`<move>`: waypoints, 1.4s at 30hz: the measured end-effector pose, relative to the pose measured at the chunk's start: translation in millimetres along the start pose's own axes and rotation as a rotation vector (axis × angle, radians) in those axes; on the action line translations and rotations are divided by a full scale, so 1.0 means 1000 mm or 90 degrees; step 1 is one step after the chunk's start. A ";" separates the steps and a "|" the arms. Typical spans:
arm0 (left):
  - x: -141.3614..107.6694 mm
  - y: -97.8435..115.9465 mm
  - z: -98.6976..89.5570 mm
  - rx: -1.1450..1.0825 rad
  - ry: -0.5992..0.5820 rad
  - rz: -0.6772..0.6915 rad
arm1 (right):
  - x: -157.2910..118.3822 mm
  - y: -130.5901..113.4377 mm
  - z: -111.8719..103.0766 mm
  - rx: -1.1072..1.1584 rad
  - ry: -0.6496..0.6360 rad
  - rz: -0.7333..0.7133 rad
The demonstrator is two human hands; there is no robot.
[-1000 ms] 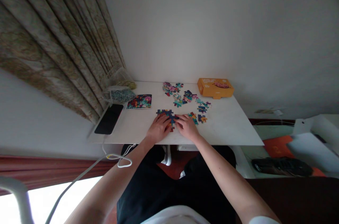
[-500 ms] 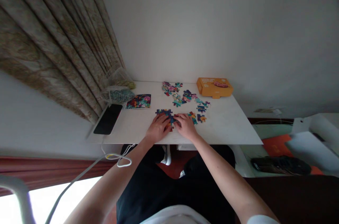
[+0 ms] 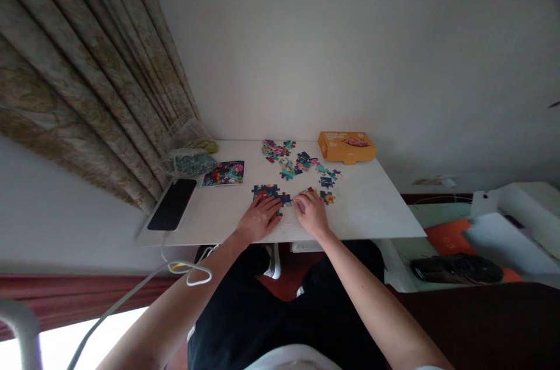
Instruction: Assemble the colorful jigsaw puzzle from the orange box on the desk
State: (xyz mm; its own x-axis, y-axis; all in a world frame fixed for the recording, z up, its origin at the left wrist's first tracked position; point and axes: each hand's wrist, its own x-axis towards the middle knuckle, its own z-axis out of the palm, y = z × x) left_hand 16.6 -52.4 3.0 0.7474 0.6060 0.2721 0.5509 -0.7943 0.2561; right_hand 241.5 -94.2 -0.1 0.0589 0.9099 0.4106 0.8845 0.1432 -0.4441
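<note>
With the left hand spread loosely over the joined puzzle pieces, press joints level; the right hand is half curled, its grip's contents hidden.

Flat on the white table in front of you lies a partly joined puzzle section. You see deep blue along its far edge, reddish brown below that, and a dark blue strip reaching right; its outline has knobs and notches. Much of its near side is covered, though a teal bit shows there. Well to its right, you have a dark blue piece with an orange-yellow shape, lying flat, and just beyond that another mostly blue piece. Farther from you, loose pink, teal and dark blue pieces lie scattered, bunched closest at the far left.
</note>
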 end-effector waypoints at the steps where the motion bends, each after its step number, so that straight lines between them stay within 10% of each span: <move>1: 0.000 0.000 0.000 0.001 0.003 0.000 | -0.002 0.006 -0.004 -0.014 0.014 0.013; 8: 0.001 -0.001 0.001 0.005 0.015 0.005 | -0.007 0.048 -0.033 -0.079 0.023 0.121; 22: -0.001 -0.002 0.002 -0.002 0.020 0.007 | 0.033 0.048 -0.027 -0.079 -0.155 0.175; 42: -0.005 -0.002 -0.002 -0.036 0.222 -0.011 | 0.028 0.029 -0.027 0.661 0.084 0.406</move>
State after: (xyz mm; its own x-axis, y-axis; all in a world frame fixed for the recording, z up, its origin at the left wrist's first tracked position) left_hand 11.1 -53.5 2.8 0.5605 0.6051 0.5655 0.5340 -0.7860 0.3117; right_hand 281.1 -75.3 19.7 0.4466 0.8926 -0.0615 -0.1057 -0.0157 -0.9943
